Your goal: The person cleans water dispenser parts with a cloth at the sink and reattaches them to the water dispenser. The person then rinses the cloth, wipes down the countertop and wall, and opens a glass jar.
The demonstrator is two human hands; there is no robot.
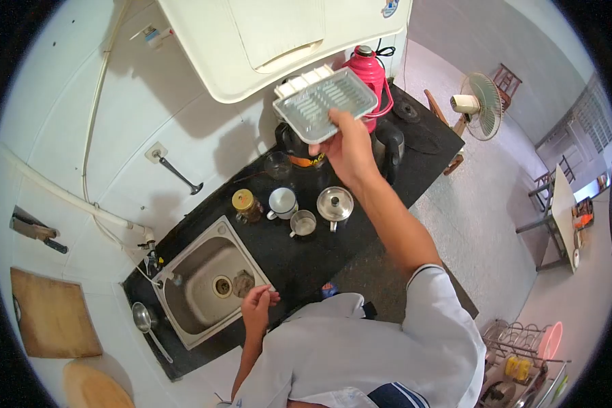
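My right hand point(347, 144) reaches up and grips the near edge of a shallow grey plastic tray point(326, 102) with a ridged bottom, thumb on top. A white slotted piece point(304, 80) shows along the tray's far edge; whether they are joined I cannot tell. The tray is held tilted in front of a pink thermos point(366, 71), below the white cabinet point(279, 34). At the sink's front rim, my left hand point(257, 306) has its fingers curled closed; what is in them, if anything, is hidden. Close to it, a brownish-grey wad point(243, 283) lies in the sink point(200, 302).
On the black counter point(272, 251) stand a yellow-lidded jar point(245, 201), an enamel mug point(281, 201), a small metal cup point(302, 223) and a lidded pot point(334, 204). A dark kettle point(389, 146) is beside my right forearm. A ladle point(143, 317) lies left of the sink.
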